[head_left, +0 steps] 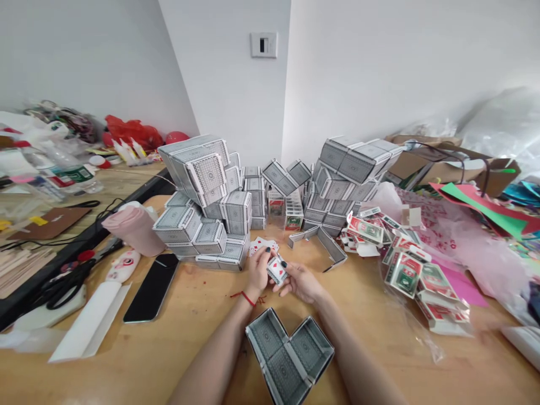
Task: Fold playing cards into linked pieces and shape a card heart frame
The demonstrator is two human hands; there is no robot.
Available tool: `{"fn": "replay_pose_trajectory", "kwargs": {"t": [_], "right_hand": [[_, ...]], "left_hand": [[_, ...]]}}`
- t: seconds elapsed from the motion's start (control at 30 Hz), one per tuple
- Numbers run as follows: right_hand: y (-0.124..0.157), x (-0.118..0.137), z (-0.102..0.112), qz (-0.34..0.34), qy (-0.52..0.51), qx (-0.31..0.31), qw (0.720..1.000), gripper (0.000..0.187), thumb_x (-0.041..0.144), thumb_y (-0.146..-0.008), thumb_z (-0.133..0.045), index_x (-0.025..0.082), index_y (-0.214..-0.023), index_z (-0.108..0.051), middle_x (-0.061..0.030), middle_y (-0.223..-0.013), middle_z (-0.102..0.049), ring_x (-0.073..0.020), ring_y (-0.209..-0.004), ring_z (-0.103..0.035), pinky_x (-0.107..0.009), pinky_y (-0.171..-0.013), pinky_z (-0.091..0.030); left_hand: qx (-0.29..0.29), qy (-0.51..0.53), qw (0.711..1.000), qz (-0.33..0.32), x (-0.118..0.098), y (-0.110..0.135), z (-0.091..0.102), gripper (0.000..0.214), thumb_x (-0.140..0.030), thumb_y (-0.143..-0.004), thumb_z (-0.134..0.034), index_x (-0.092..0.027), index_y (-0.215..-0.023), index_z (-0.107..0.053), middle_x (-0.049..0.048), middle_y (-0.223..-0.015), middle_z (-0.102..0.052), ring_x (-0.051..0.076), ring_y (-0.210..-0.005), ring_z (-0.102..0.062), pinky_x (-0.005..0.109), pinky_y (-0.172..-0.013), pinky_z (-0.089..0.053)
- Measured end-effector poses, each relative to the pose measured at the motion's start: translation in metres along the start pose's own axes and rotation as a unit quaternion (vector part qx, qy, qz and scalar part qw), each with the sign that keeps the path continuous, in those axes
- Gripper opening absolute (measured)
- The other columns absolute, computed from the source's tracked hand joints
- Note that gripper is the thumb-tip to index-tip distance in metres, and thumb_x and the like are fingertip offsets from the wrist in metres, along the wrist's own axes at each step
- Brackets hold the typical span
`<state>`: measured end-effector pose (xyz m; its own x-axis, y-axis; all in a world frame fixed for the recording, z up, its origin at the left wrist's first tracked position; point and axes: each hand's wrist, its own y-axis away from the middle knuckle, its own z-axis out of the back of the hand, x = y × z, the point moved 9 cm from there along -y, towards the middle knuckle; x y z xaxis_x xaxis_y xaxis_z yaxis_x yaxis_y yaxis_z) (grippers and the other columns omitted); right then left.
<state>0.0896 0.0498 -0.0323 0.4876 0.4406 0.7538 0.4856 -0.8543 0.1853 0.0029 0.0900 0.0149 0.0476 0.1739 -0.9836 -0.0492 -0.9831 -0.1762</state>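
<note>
Between my two hands is a playing card (pixel 277 270) with red diamonds on a white face and a patterned edge showing along its bottom. My left hand (pixel 258 270) is closed on its left side, dark nails near the top corner. My right hand (pixel 300 279) pinches its right side. Just beyond my fingers, a few loose playing cards (pixel 262 246) lie face up on the table. Below my hands, between my forearms, sits an open heart-shaped structure (pixel 283 360) made of grey-backed cards. Whether more than one card is in my grip I cannot tell.
Stacked card-built blocks rise at left (pixel 200 169) and right (pixel 354 160). A bent card strip (pixel 324 247) stands behind my right hand. Opened card boxes (pixel 407 273) are piled at right. A black phone (pixel 152 288), pink roll (pixel 135 228) and scissors (pixel 70 281) lie at left.
</note>
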Motion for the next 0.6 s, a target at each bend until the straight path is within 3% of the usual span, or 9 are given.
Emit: {"fn": "replay_pose_trajectory", "kwargs": {"t": [0.1,0.2,0.33,0.6], "right_hand": [[-0.002,0.009,0.004,0.063,0.005,-0.039,0.997,0.023,0.033,-0.083,-0.051,0.012,-0.092,-0.053,-0.0104,-0.077,-0.068,-0.0185,-0.067,-0.067,-0.027,-0.054,-0.055],[-0.004,0.013,0.007,0.101,0.025,-0.065,0.992,0.026,0.037,-0.077,-0.058,0.013,-0.087,-0.054,-0.0091,-0.079,-0.067,-0.0207,-0.075,-0.067,-0.032,-0.061,-0.056],[-0.006,0.012,0.009,0.118,0.078,-0.084,0.986,0.026,0.040,-0.073,-0.060,0.015,-0.080,-0.055,-0.0071,-0.082,-0.066,-0.0227,-0.080,-0.065,-0.036,-0.064,-0.055],[-0.003,0.014,0.010,0.136,0.177,-0.127,0.966,0.026,0.044,-0.073,-0.056,0.018,-0.077,-0.056,-0.0057,-0.083,-0.064,-0.0245,-0.080,-0.063,-0.036,-0.058,-0.055]], "left_hand": [[-0.029,-0.006,1.000,-0.006,-0.001,-0.005,0.005,0.035,-0.040,-0.085,-0.034,-0.016,-0.080,-0.059,0.0037,-0.075,-0.062,0.015,-0.070,-0.058,0.028,-0.066,-0.045],[0.031,-0.058,0.998,-0.006,0.000,-0.006,-0.007,0.030,-0.041,-0.079,-0.046,-0.016,-0.086,-0.061,0.0055,-0.085,-0.064,0.018,-0.079,-0.058,0.030,-0.073,-0.045],[0.062,-0.121,0.991,0.007,0.004,-0.002,-0.017,0.030,-0.033,-0.066,-0.064,-0.015,-0.090,-0.062,0.0049,-0.085,-0.065,0.017,-0.076,-0.058,0.029,-0.070,-0.046],[0.058,-0.068,0.994,0.062,0.011,-0.002,-0.017,0.019,-0.029,-0.064,-0.064,-0.012,-0.073,-0.065,0.0037,-0.067,-0.064,0.014,-0.061,-0.056,0.023,-0.055,-0.043]]}}
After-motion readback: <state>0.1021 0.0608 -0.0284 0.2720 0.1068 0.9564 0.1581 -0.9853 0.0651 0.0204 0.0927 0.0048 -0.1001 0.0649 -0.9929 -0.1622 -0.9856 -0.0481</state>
